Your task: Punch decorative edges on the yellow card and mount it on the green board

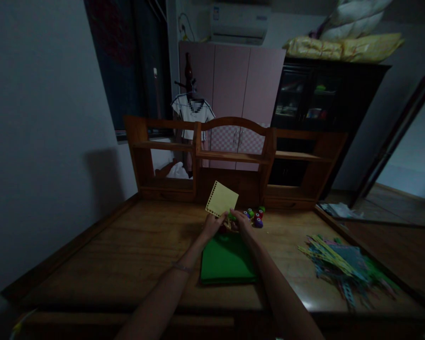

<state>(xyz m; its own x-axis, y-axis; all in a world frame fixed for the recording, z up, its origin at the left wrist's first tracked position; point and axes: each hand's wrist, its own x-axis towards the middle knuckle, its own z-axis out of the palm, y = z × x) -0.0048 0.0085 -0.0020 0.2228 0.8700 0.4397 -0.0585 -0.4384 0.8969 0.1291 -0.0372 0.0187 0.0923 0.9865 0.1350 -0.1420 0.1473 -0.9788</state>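
A pale yellow sheet of paper stands tilted above the table, with a row of punched holes down its left edge and more along its bottom edge. My left hand is closed on the paper's lower edge. My right hand is closed around a small green object at the paper's lower right corner; its kind is mostly hidden by the fingers. Just beyond my right hand are several small coloured pieces with round eyes, among them a purple one. Below my hands lies a flat green folder-like thing.
A loose pile of cut paper strips, yellow, blue, green and pink, lies on the right of the wooden table. A wooden shelf unit rises along the back edge. A wall borders the left side. The room is dim.
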